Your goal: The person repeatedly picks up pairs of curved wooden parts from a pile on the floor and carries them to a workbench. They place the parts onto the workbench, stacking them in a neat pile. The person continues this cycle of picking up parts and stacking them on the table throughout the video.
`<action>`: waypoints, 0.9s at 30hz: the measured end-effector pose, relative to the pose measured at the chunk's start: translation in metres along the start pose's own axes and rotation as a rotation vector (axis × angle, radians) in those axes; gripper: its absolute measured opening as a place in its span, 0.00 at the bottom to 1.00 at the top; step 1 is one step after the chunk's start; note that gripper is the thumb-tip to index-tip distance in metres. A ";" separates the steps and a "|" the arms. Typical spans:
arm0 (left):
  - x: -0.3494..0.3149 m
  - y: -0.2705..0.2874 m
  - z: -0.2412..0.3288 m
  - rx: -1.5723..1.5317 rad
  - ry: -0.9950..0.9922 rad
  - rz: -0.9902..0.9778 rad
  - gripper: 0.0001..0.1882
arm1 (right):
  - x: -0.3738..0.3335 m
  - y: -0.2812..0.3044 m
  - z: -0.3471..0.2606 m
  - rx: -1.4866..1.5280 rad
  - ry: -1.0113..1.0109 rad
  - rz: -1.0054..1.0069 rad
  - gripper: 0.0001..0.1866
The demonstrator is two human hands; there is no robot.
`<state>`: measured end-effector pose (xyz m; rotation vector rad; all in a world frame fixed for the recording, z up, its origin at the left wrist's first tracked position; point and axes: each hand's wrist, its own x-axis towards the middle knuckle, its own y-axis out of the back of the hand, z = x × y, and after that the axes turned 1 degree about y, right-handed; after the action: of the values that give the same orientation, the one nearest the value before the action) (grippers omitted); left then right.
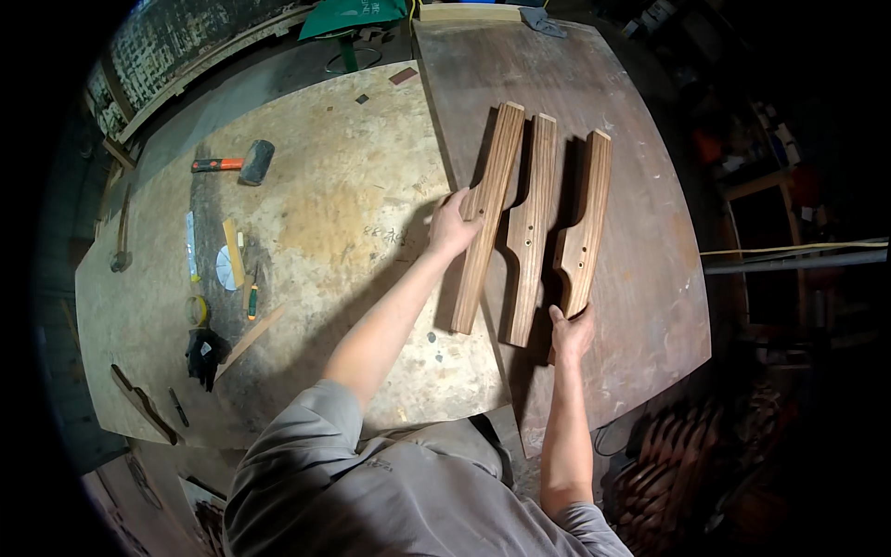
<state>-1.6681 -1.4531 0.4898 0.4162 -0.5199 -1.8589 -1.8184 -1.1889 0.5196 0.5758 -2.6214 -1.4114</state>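
Three shaped wooden furniture legs with striped brown grain lie side by side, slightly fanned. My left hand [452,226] is closed around the middle of the left wooden leg [492,190], its thumb on the upper face. Between my hands lies the middle wooden leg [532,218], untouched, with two small holes near its stepped bulge. My right hand [572,334] grips the near end of the right wooden leg [587,223], which also shows two holes. Fingers of both hands are partly hidden under or behind the wood.
The legs rest mainly on a brown board [640,288] beside a pale, stained worktop [325,186]. On the left are a mallet [252,164], a tape roll [196,311], a green-handled screwdriver [252,302], a black glove [206,357] and wood strips. Stacked wooden parts [664,464] stand at lower right.
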 end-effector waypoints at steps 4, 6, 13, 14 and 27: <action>-0.047 -0.011 0.023 0.155 0.037 -0.018 0.54 | 0.018 -0.003 0.005 -0.052 0.023 -0.016 0.34; -0.068 -0.016 0.022 0.120 -0.007 0.009 0.55 | 0.019 -0.008 0.003 -0.043 0.070 -0.023 0.34; -0.083 -0.026 0.019 0.217 -0.081 0.060 0.46 | 0.022 -0.031 0.016 0.132 0.287 -0.215 0.46; -0.081 -0.022 0.018 0.230 -0.080 0.057 0.45 | 0.019 -0.026 0.014 0.123 0.337 -0.238 0.50; 0.105 0.057 0.000 0.300 -0.118 -0.324 0.52 | 0.001 -0.085 -0.150 -0.100 0.235 -0.401 0.67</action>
<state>-1.6574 -1.5694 0.5168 0.6219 -0.8588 -2.1311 -1.7556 -1.3488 0.5339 1.2246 -2.3211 -1.4538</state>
